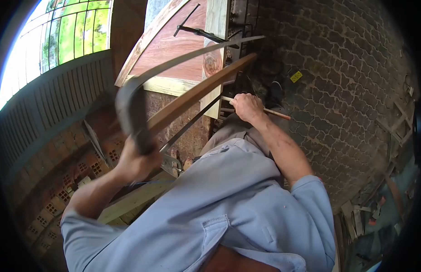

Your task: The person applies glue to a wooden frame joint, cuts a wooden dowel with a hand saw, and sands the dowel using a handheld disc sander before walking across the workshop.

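My left hand (137, 159) is closed around the end arm of a wooden-framed bow saw (197, 93), blurred by motion. A curved strip runs along the saw's upper side, a wooden bar through its middle and a narrow dark blade along its lower side. The saw's far end is hard to make out. My right hand (247, 107) grips a thin wooden stick (276, 113) with a reddish tip, just above my lap. Its pale left end lies by the far stretch of the blade; whether they touch I cannot tell.
A curved wooden panel (174, 56) with pale edging lies ahead, with a dark bar clamp (199, 32) on it. Hollow bricks (52, 208) line the left side below a barred window (79, 27). A yellow piece (296, 76) lies on the paved floor (337, 90); wood scraps (355, 217) are at right.
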`<state>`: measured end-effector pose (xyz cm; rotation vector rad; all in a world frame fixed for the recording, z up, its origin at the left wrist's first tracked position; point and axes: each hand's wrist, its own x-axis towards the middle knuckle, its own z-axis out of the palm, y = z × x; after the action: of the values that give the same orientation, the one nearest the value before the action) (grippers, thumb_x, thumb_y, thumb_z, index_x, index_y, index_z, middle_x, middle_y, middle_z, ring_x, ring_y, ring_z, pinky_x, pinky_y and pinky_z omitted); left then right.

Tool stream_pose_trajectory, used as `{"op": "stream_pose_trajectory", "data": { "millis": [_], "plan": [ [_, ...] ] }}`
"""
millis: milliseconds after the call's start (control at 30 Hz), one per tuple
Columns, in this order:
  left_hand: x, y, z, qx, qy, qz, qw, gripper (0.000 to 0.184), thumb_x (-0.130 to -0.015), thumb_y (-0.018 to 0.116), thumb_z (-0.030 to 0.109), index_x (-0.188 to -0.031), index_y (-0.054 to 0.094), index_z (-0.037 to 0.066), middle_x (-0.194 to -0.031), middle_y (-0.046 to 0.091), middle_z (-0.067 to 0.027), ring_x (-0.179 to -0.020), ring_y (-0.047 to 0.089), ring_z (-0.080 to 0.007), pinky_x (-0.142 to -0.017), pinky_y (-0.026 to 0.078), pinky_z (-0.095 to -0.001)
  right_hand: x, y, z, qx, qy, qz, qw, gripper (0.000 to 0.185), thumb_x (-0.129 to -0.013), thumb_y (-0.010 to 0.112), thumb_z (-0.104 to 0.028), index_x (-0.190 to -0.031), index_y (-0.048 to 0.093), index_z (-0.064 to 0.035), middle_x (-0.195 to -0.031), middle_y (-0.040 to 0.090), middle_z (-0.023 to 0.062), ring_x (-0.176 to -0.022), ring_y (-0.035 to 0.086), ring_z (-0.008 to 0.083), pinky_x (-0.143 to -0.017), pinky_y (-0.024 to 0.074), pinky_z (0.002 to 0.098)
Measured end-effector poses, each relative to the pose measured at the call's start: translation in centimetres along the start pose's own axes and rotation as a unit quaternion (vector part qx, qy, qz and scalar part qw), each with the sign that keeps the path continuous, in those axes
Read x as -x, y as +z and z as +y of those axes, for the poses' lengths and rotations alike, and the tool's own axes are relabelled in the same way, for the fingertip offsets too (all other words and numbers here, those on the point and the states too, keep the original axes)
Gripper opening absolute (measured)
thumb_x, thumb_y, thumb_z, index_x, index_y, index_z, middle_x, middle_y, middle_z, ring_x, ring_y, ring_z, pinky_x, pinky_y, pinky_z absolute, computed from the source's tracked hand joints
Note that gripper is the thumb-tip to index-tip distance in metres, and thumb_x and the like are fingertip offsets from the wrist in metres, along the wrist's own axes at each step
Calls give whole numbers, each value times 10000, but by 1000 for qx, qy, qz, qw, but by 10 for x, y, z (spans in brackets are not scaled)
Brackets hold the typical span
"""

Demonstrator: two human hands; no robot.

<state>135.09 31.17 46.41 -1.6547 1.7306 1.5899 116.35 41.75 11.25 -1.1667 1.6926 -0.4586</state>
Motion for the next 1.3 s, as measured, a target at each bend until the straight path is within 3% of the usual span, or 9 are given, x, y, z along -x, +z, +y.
{"op": "stream_pose_trajectory", "data": {
  "millis": [200,333,700,767,833,967,1200,1233,1300],
  "plan": [
    [-102,82,-41,-107,62,-16,992,130,-837,647,93,-732,608,28,-627,629,-58,-574,640,-188,-523,510,-374,-1,-4,32,57,16,14,998,303,-974,671,-336,-958,802,-64,-953,763,236,-966,744,421,-854,592,528],
    [-10,28,-43,23,-163,-32,986,118,-806,690,57,-706,679,-5,-625,653,-57,-553,620,-143,-517,476,-319,49,-44,30,39,-55,-99,993,291,-941,681,-340,-930,766,-62,-969,759,212,-937,726,428,-851,574,543],
    [7,37,-46,60,92,-103,989,146,-744,787,53,-710,646,40,-669,606,1,-639,575,-112,-601,464,-315,135,-36,225,98,144,32,984,307,-880,720,-331,-933,785,-36,-948,725,265,-923,720,456,-818,586,518],
    [31,39,-35,149,121,-57,980,75,-720,714,6,-667,668,-20,-658,693,-118,-586,691,-202,-544,543,-338,155,-35,267,16,234,34,971,248,-905,788,-298,-845,754,-60,-762,739,130,-627,699,217,-557,563,401],
    [40,32,-80,283,197,-80,935,82,-734,673,-55,-813,694,-59,-681,695,-183,-606,712,-268,-549,558,-364,188,-39,261,-259,403,100,872,234,-976,741,-284,-887,689,-74,-717,670,56,-537,605,144,-445,499,335],
    [74,26,-138,470,378,-5,797,616,-807,581,-53,-1390,611,142,-622,562,-183,-516,591,-349,-504,537,-518,231,-13,272,-380,468,238,761,292,-1057,614,-340,-1020,606,-50,-696,629,84,-486,558,167,-397,454,352],
    [137,16,-225,657,466,37,592,254,-986,513,135,-1184,661,78,-692,455,-50,-607,445,-190,-552,466,-362,283,86,239,-297,448,172,825,268,-1029,596,-312,-953,691,-74,-733,662,65,-533,576,165,-482,471,357],
    [133,17,-244,712,445,57,539,224,-993,512,131,-1135,674,68,-715,474,-48,-626,451,-182,-568,460,-350,286,104,240,-324,437,206,813,347,-990,630,-358,-1011,743,-31,-874,742,141,-708,691,271,-647,547,434],
    [119,17,-283,731,457,50,504,183,-1005,525,120,-1070,682,50,-733,495,-32,-672,474,-170,-598,464,-348,308,100,190,-186,429,201,861,325,-1005,649,-334,-1008,748,-25,-882,764,133,-657,710,255,-528,513,427]
  ]
}}
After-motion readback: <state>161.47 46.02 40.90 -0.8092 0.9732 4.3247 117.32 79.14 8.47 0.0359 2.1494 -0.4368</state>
